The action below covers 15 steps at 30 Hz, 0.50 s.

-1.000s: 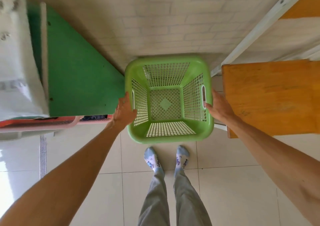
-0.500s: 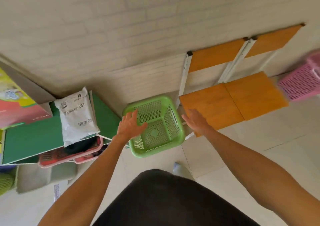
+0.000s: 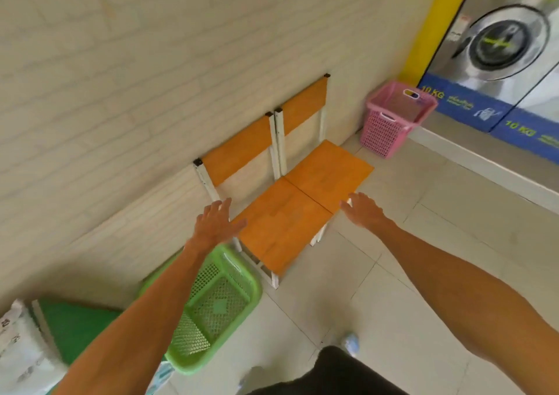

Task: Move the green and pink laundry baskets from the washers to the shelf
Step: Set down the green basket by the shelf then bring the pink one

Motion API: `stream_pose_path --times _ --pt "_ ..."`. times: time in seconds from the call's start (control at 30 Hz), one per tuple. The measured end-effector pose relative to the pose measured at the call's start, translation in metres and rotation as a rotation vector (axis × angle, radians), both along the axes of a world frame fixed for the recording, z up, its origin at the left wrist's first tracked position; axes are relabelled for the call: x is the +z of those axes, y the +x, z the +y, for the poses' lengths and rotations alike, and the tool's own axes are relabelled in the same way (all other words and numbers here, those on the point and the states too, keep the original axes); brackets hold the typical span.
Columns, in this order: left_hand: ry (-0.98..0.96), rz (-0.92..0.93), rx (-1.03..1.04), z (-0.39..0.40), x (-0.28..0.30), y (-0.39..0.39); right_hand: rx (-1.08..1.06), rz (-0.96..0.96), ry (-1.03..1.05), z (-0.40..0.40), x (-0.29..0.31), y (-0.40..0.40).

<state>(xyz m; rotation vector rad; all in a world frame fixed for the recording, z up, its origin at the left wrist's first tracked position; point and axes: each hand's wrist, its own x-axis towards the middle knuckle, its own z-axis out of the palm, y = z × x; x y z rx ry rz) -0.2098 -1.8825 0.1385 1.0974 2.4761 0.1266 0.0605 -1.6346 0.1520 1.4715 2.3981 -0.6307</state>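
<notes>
Left hand (image 3: 216, 223) empty, above green basket (image 3: 222, 310); pink basket (image 3: 393, 116) far beyond.

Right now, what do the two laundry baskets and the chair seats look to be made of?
Green basket: looks like moulded plastic, slightly glossy, with lattice walls and cut-out handles. Pink basket: apparently the same kind of plastic, with perforated sides and a smooth rim. Chair seats: orange boards with faint grain, probably varnished wood or laminate, on white-painted frames, likely metal.
</notes>
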Motion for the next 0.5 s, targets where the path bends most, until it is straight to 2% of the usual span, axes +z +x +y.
stream_pose_path --times 0.13,0.37,0.5 --pt "0.029 0.050 -0.094 0.108 0.011 0.040 -0.087 0.011 0.033 0.075 0.010 0.076" --pt "0.117 -0.001 -0.255 0.297 0.019 0.147 -0.318 0.059 0.077 0.211 0.015 0.219" --pt "0.110 -0.025 -0.339 0.373 0.014 0.201 -0.392 0.036 0.086 0.260 0.011 0.291"
